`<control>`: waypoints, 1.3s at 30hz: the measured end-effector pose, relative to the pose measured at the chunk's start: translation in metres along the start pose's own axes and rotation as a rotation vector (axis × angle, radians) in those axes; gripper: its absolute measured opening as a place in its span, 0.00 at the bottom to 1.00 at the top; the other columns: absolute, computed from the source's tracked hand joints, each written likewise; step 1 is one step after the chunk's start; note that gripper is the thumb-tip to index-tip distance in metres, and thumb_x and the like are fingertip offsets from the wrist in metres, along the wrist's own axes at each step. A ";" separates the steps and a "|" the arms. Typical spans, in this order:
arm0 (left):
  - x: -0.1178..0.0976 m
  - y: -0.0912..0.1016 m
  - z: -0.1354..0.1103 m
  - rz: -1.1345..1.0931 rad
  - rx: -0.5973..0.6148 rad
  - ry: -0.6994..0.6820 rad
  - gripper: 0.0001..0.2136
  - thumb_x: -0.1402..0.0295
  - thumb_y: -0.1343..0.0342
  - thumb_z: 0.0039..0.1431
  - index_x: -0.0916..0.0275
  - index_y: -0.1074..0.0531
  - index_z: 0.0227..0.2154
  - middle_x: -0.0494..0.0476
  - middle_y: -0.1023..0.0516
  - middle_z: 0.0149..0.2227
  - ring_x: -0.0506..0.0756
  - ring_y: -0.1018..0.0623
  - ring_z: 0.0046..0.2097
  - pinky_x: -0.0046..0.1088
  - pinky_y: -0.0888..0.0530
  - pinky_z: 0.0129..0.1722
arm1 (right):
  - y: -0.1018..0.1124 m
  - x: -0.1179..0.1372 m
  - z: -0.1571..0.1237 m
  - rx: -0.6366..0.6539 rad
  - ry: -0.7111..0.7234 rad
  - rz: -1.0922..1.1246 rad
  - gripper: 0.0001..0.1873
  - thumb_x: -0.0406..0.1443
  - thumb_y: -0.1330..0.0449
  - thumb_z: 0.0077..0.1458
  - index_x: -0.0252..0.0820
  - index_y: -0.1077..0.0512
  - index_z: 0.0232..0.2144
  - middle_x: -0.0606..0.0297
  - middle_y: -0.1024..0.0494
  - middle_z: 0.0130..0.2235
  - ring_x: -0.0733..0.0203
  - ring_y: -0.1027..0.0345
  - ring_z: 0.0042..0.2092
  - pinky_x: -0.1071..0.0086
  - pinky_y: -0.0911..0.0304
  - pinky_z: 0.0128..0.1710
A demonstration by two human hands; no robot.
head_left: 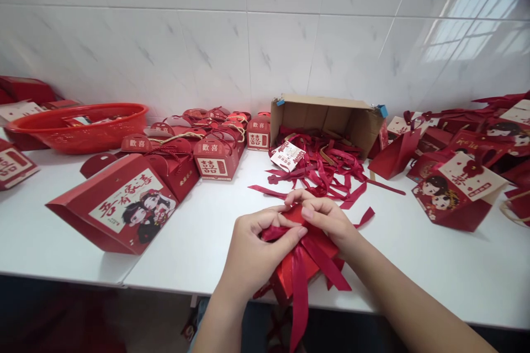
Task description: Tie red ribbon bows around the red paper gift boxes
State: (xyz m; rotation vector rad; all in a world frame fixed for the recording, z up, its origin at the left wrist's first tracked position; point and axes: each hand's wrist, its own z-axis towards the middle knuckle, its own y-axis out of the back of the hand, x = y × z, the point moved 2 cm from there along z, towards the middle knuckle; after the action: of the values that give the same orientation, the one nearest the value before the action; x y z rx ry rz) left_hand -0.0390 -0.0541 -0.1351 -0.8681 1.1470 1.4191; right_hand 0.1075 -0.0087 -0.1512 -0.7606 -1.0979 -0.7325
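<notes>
A red gift box (290,274) sits at the table's front edge, under both my hands. Dark red ribbon (301,287) lies over it, with tails trailing down the front and to the right. My left hand (271,237) is closed, thumb and fingers pinching the ribbon on top of the box. Across from it, my right hand (325,218) has its thumb and fingers closed at the box's upper edge, close to my left thumb. The ribbon there is partly covered by my fingers, so the knot or loop cannot be made out.
Behind my hands, a cardboard box (327,107) lies on its side, with loose ribbons (327,171) spilling out. Several small boxes (215,162) and a large illustrated box (120,204) stand left, near a red basin (91,135). More illustrated boxes (447,204) crowd the right.
</notes>
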 end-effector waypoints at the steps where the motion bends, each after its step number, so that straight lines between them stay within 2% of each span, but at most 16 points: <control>1: 0.001 0.000 0.001 0.004 0.001 -0.002 0.09 0.68 0.39 0.51 0.60 0.27 0.18 0.51 0.20 0.25 0.59 0.23 0.48 0.32 0.27 0.47 | 0.000 -0.002 0.000 -0.020 -0.011 0.033 0.22 0.44 0.37 0.51 0.39 0.39 0.15 0.62 0.33 0.42 0.60 0.36 0.41 0.66 0.40 0.45; 8: 0.001 -0.001 0.004 0.000 0.022 -0.017 0.11 0.70 0.39 0.51 0.59 0.30 0.15 0.50 0.20 0.25 0.59 0.24 0.50 0.34 0.28 0.49 | 0.003 -0.005 0.002 -0.075 -0.061 0.275 0.20 0.44 0.35 0.46 0.39 0.38 0.16 0.62 0.36 0.41 0.63 0.37 0.33 0.68 0.36 0.33; 15: 0.000 -0.001 0.006 0.008 0.028 -0.008 0.07 0.70 0.38 0.50 0.59 0.26 0.19 0.50 0.19 0.28 0.58 0.23 0.49 0.30 0.27 0.47 | 0.004 0.000 0.001 -0.082 -0.104 0.313 0.23 0.39 0.33 0.44 0.37 0.41 0.12 0.64 0.35 0.39 0.63 0.39 0.38 0.70 0.40 0.39; 19: 0.001 -0.003 0.008 0.035 0.025 -0.023 0.10 0.69 0.38 0.50 0.59 0.29 0.16 0.49 0.21 0.24 0.58 0.23 0.49 0.28 0.27 0.45 | 0.005 0.000 0.003 -0.180 -0.078 0.196 0.22 0.37 0.34 0.46 0.37 0.39 0.10 0.65 0.36 0.36 0.65 0.42 0.36 0.71 0.45 0.39; 25: 0.001 -0.003 0.010 0.122 0.022 -0.022 0.11 0.67 0.39 0.50 0.59 0.30 0.16 0.49 0.22 0.22 0.58 0.23 0.49 0.27 0.27 0.45 | 0.007 0.000 0.004 -0.303 -0.043 0.091 0.23 0.39 0.34 0.45 0.38 0.39 0.09 0.66 0.37 0.34 0.66 0.46 0.33 0.70 0.48 0.37; 29: 0.001 -0.004 0.011 0.116 0.023 -0.023 0.15 0.67 0.39 0.50 0.59 0.35 0.13 0.49 0.26 0.20 0.59 0.22 0.48 0.26 0.27 0.43 | 0.009 0.001 0.004 -0.301 -0.061 0.144 0.21 0.38 0.33 0.44 0.38 0.37 0.10 0.66 0.39 0.34 0.67 0.47 0.32 0.70 0.49 0.34; 32: 0.002 -0.004 0.010 0.107 0.011 -0.026 0.18 0.66 0.39 0.50 0.59 0.40 0.12 0.48 0.29 0.18 0.59 0.22 0.48 0.25 0.27 0.42 | 0.011 0.001 0.005 -0.294 -0.081 0.151 0.22 0.40 0.32 0.42 0.38 0.39 0.09 0.66 0.39 0.34 0.67 0.49 0.31 0.69 0.50 0.33; 35: 0.003 -0.003 0.009 0.118 0.013 -0.024 0.18 0.66 0.39 0.50 0.59 0.41 0.12 0.49 0.31 0.17 0.60 0.22 0.48 0.25 0.27 0.41 | 0.013 0.002 0.006 -0.292 -0.070 0.088 0.25 0.42 0.32 0.41 0.38 0.41 0.08 0.66 0.40 0.33 0.66 0.50 0.31 0.68 0.51 0.33; 39: 0.003 -0.001 0.008 0.128 0.045 -0.025 0.17 0.66 0.39 0.50 0.60 0.40 0.13 0.50 0.30 0.17 0.61 0.22 0.47 0.26 0.27 0.40 | 0.012 0.003 0.007 -0.298 0.008 -0.036 0.26 0.43 0.34 0.45 0.38 0.41 0.09 0.66 0.42 0.33 0.65 0.49 0.32 0.68 0.51 0.35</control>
State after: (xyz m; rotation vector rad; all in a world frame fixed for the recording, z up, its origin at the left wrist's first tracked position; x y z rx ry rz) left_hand -0.0382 -0.0453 -0.1362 -0.7547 1.2296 1.4974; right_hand 0.1152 0.0035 -0.1483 -0.9904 -1.0083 -0.9413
